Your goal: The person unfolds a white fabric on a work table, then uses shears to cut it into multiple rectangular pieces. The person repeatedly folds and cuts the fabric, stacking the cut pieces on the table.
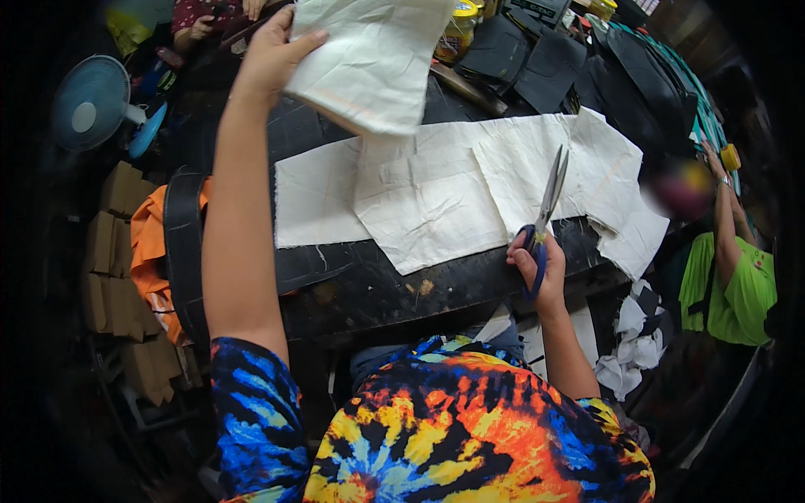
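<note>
My left hand [277, 52] reaches to the far side of the table, its fingers closed on the left edge of a white cloth piece [369, 63] raised above the table. In my right hand [541, 267] is a pair of scissors [549, 197] with dark blue handles, its blades pointing away from me and nearly together. Under the scissors, several overlapping white cloth pieces [436, 201] lie spread along the black tabletop [369, 289]. The raised piece hides part of the table behind it.
Black sheets [549, 67] and yellow-lidded jars [457, 32] crowd the back. A fan [92, 102] and cardboard boxes [126, 285] stand left, beside orange cloth [149, 243]. White scraps [629, 352] lie low at right. A person in green [729, 281] works at right; another person's hand [201, 28] shows back left.
</note>
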### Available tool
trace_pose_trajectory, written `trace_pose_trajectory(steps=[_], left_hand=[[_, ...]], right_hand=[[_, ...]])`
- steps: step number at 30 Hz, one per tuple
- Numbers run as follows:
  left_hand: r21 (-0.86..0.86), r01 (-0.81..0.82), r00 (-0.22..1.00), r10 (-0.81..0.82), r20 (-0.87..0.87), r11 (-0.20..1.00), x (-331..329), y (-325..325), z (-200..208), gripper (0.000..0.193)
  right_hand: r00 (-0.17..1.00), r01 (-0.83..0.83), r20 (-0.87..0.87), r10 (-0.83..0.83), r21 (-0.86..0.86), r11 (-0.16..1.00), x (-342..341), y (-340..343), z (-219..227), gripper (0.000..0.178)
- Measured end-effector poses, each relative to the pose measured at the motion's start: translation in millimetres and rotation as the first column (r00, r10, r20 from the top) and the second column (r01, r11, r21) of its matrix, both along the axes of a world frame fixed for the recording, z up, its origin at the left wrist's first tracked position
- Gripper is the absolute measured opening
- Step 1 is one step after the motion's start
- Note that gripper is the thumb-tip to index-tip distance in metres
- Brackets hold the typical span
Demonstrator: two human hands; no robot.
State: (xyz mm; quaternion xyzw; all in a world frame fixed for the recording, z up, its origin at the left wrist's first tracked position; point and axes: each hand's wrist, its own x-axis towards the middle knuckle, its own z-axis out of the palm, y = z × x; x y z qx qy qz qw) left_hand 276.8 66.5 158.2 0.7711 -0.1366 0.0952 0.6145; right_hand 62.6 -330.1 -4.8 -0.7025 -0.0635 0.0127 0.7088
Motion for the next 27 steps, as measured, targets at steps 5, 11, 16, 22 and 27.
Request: trace_pose_trajectory(steps=[5, 11, 16, 22, 27], left_hand=[[0.262, -0.477, 0.878, 0.44, 0.189, 0.839, 9, -29, -77, 0.08], [0.504, -0.295, 0.928, 0.368, -0.05, 0.812, -129, -20, -104, 0.061], [0.338, -0.278, 0.902, 0.365, -0.229, 0.899, -188, -74, -126, 0.071], [-0.019, -0.071, 0.915, 0.058, -0.399, 0.997, -242, -118, -124, 0.074], [0.417, 0.045, 0.999, -0.046, -0.008, 0.908, -257, -118, -123, 0.047]], right_hand=[[0.999, 0.031, -0.011, -0.032, -0.08, 0.996, 1, 3, 15, 0.019], [0.977, 0.164, 0.208, -0.036, -0.638, 0.752, 4, -14, 60, 0.038], [0.911, 0.187, 0.358, 0.203, -0.801, 0.569, 32, -8, 55, 0.048], [0.946, 0.166, 0.293, 0.139, -0.807, 0.566, 33, -24, 43, 0.037], [0.951, 0.196, 0.302, 0.057, -0.74, 0.644, 34, -34, 35, 0.029]])
